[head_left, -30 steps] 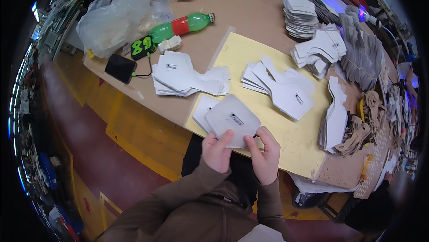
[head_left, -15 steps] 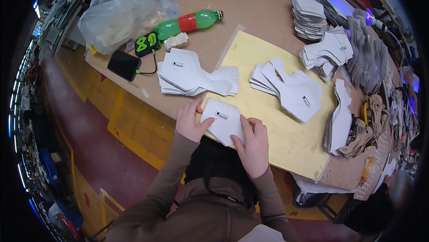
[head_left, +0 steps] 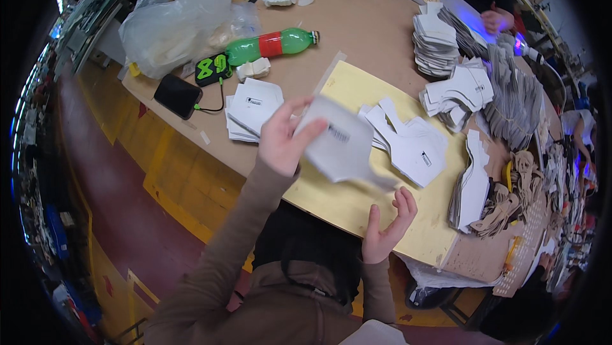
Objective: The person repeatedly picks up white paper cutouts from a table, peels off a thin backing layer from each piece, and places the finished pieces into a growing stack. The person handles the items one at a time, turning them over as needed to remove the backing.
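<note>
My left hand pinches one end of a white cut piece with a small dark printed label. This piece is held up over the yellow sheet, tilted and smeared by motion, its narrow tail pointing right. Close to that tail is my right hand, fingers apart and holding nothing; whether a fingertip touches the tail I cannot tell. Behind my left hand lies a pile of similar white pieces, partly hidden. Another fanned pile of white pieces rests on the yellow sheet to the right.
Far left are a plastic bag, a green bottle with a red label, a black phone and a cabled black-green device. White stacks and grey bundles line the right. A co-worker's hand is at the far right.
My left hand has raised the white piece off the table edge, and its narrow tail now shows. My right hand has let go and moved right and nearer. A co-worker's hands have come into view.
</note>
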Demonstrator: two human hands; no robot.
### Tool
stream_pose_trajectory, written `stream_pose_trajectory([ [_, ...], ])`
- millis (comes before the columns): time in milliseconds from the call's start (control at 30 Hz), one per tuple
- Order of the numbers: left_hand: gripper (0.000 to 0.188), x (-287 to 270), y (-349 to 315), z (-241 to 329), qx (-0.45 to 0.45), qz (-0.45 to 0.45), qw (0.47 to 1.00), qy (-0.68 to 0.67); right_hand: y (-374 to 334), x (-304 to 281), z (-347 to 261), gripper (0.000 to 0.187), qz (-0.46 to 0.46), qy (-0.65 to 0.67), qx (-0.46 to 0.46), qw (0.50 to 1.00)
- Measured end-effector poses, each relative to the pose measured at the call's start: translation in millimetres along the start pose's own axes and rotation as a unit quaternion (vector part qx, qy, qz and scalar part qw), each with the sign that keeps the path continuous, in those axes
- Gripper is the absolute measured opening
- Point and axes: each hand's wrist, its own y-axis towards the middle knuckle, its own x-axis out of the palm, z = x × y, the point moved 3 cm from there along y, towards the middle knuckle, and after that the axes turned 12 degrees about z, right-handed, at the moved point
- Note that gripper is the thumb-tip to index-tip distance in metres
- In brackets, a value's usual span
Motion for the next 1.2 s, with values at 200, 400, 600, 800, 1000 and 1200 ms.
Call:
stream_pose_trajectory([
  [200,0.054,18.4,94.9,-9.1,0.078,0.098,0.989,-0.078,2.3,1.7,18.1,0.043,-0.046,0.035,0.089,0.994],
  [400,0.063,-99.0,81.1,-8.6,0.262,0.281,0.843,0.376,2.0,11.0,7.9,0.029,-0.077,0.000,0.036,0.996],
  [600,0.060,-150.9,69.2,-21.5,0.249,0.237,0.746,0.571,1.2,12.2,9.9,0.023,-0.131,0.023,0.037,0.990],
  [800,0.022,-135.8,47.6,3.1,0.216,0.210,0.937,0.179,13.1,5.2,7.3,0.024,-0.121,0.006,0.036,0.992],
  [1000,0.024,-95.0,-8.1,40.9,0.178,0.103,0.978,0.033,37.7,-15.1,1.8,0.037,-0.121,0.063,0.080,0.987],
  [1200,0.023,-26.8,-34.7,9.5,0.016,-0.012,0.997,-0.081,52.1,-32.5,-24.4,0.063,-0.032,0.083,0.006,0.996],
])
